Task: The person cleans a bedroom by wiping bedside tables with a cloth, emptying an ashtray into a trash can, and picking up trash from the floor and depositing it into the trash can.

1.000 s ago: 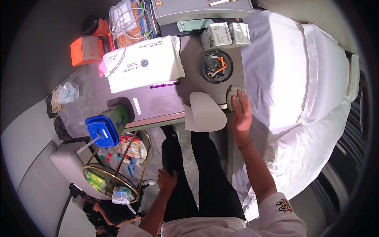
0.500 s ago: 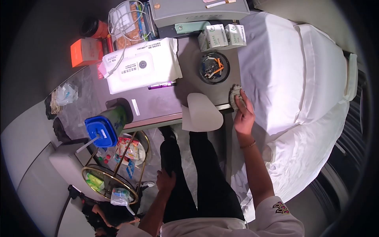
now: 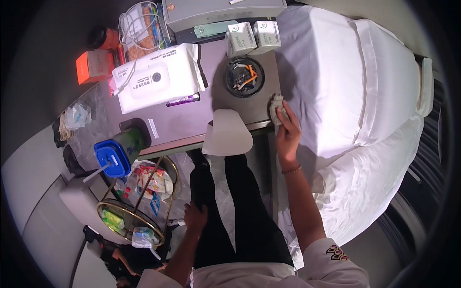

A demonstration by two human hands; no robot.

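Note:
In the head view, a crumpled greyish cloth (image 3: 276, 109) is pinched in my right hand (image 3: 288, 132), at the front right corner of the brown table (image 3: 182, 126). My left hand (image 3: 195, 218) hangs low beside my thigh, its fingers loosely apart with nothing visible in them. A curled white paper sheet (image 3: 228, 132) sticks out over the table's front edge, left of the cloth. Behind it stands a dark round ashtray (image 3: 244, 77) with several cigarette butts. Two small white boxes, the nearer one (image 3: 240, 40) beside the other, stand behind the ashtray.
A large wet-wipes pack (image 3: 158, 79) lies on the table's left, near an orange box (image 3: 93, 66). A blue-lidded jug (image 3: 113, 158) stands at the front left edge. Below is a gold-framed trolley (image 3: 132, 230). White bedding (image 3: 321, 86) borders the right side.
My view has shifted, so the table and its things sit further left in the picture. My right hand and the cloth have moved slightly away from me along the table's right edge.

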